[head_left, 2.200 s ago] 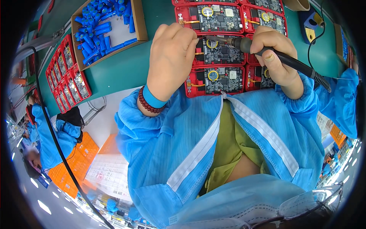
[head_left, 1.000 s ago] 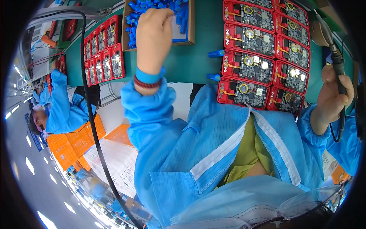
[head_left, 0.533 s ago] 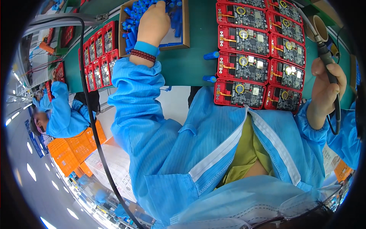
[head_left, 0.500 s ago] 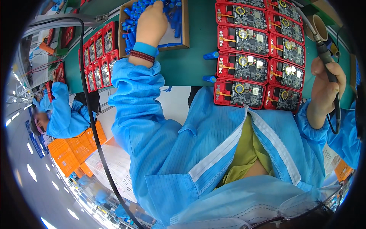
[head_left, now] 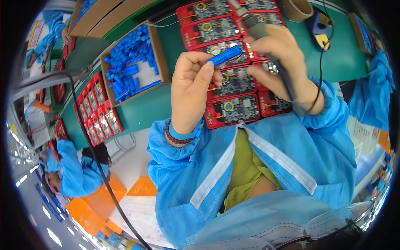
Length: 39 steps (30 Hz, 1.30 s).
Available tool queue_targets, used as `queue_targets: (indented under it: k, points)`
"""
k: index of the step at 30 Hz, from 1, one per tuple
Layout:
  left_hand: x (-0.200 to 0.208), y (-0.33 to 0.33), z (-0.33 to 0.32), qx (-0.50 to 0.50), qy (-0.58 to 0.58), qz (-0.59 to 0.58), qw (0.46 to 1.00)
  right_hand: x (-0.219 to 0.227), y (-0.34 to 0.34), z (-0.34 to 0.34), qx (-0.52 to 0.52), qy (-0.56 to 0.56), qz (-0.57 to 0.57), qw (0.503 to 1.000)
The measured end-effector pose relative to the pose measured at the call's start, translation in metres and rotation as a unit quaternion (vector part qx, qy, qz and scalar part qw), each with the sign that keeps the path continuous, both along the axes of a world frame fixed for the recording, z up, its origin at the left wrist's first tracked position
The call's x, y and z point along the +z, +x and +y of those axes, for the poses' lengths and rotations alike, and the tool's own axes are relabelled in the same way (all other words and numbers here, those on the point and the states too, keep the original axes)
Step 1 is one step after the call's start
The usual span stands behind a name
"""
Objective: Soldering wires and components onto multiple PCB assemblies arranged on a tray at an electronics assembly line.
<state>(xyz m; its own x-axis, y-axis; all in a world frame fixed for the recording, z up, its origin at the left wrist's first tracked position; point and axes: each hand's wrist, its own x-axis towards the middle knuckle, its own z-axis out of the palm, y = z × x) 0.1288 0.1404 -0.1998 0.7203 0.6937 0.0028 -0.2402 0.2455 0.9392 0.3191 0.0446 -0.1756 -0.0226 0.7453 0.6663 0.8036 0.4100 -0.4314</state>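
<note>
Closest to the jacket, red-cased circuit boards lie in two columns on the green desk. They look stiff but fragile on top, with small exposed parts, so the red rims seem the safest place to touch them.

Just beyond the front row, the left hand pinches a blue cylindrical battery near its lower-left end, thumb against curled forefinger. The battery is tilted above the boards, its other end free; whether it touches anything cannot be told. It should be light and rigid, with a smooth, rather slippery sleeve, so a pinch around the barrel suits it better than one at the ends.

The right hand, slightly blurred, has its fingers curled about a soldering iron, thumb standing apart. Its stiff handle should be easy to steer; the metal end, probably hot, is no place to grip.

Farther off to the left, a cardboard box holds loose blue cylinders; these likely roll easily and are best taken singly by the barrel.
</note>
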Motion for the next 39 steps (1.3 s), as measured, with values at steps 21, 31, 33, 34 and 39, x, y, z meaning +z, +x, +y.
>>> queue_targets:
  k: [21,31,33,34,39]
  points:
    - [-0.009,0.031,-0.016,-0.073,0.137,0.071,0.985,-0.007,0.000,-0.003,0.040,-0.063,0.214,0.974]
    - [-0.002,0.047,-0.029,0.049,0.463,0.173,0.868,0.006,-0.002,0.000,0.008,-0.040,0.254,0.966]
    - [-0.003,0.047,-0.029,0.053,0.449,0.165,0.876,-0.001,-0.002,0.005,0.036,-0.024,0.252,0.967]
    - [-0.003,0.048,-0.028,0.057,0.436,0.156,0.884,0.001,-0.002,0.004,0.047,-0.022,0.253,0.966]
    - [-0.004,0.035,-0.023,0.027,0.159,0.104,0.981,-0.002,-0.002,0.000,0.062,-0.026,0.274,0.959]
